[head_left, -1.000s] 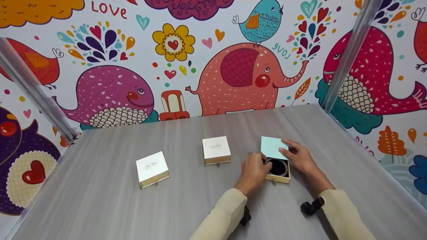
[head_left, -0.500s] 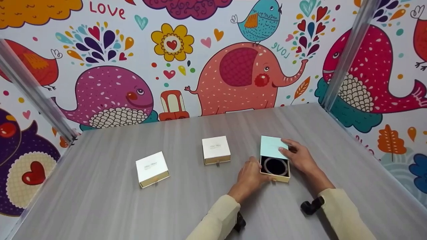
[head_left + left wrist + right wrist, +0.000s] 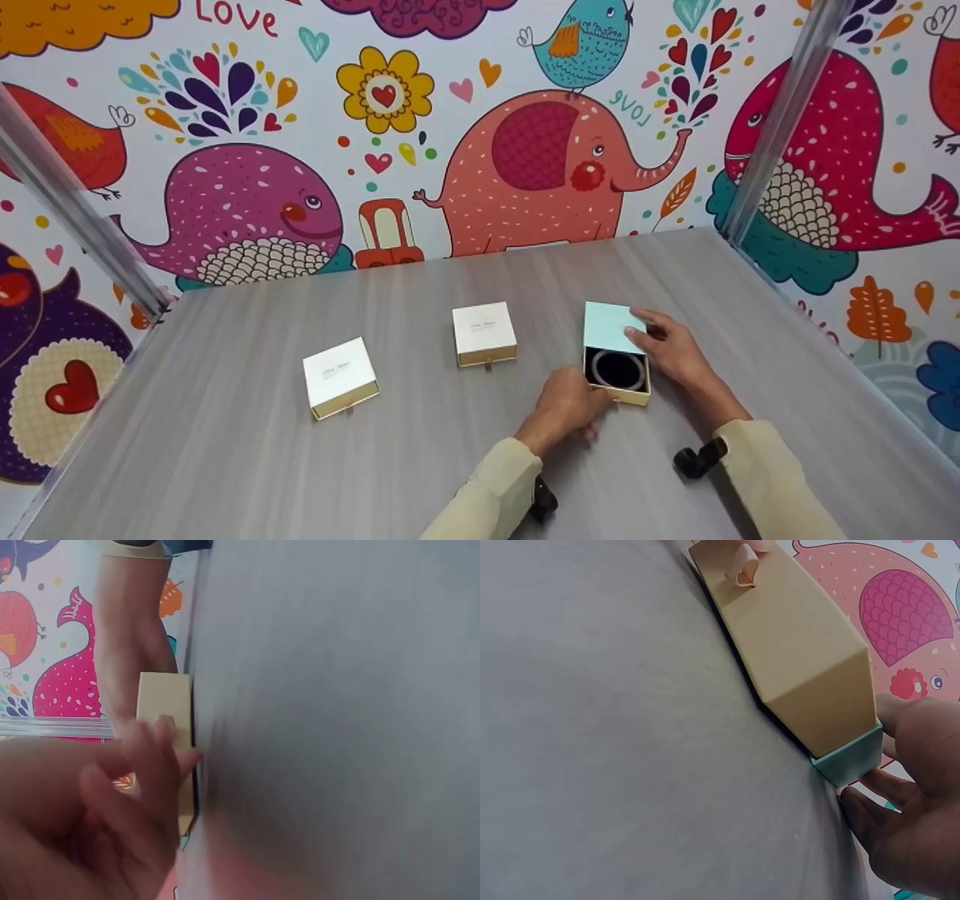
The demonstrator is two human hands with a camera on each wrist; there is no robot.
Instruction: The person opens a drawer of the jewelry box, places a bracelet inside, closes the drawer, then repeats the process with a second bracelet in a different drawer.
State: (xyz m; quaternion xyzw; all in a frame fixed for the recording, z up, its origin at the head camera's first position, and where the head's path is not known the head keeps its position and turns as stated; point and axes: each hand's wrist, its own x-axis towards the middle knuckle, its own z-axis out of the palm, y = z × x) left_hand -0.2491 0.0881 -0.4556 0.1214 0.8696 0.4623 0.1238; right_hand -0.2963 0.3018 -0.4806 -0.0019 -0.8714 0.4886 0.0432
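A drawer-style gift box with a mint-green sleeve (image 3: 611, 326) sits at the right of the table in the head view. Its cream drawer (image 3: 628, 397) is pulled out toward me. Inside, a grey ring (image 3: 596, 370), like a bangle, lies around a dark centre. My right hand (image 3: 679, 356) grips the sleeve's right side, thumb on top; in the right wrist view its fingers touch the green sleeve's side. At the drawer's front left corner is my left hand (image 3: 562, 405), a digit against the front beside the ribbon tab (image 3: 165, 722), the other fingers loosely bent.
Two white boxes with gold-coloured fronts stand on the grey table (image 3: 247, 450): one white box (image 3: 484, 328) in the middle, another white box (image 3: 341, 371) farther left. A patterned wall (image 3: 420, 172) rises behind the table, with metal posts at both sides.
My left hand has moved from over the drawer's inside left edge to its front left corner, uncovering the ring. Its other fingers have shifted below the box. The right hand stays on the sleeve.
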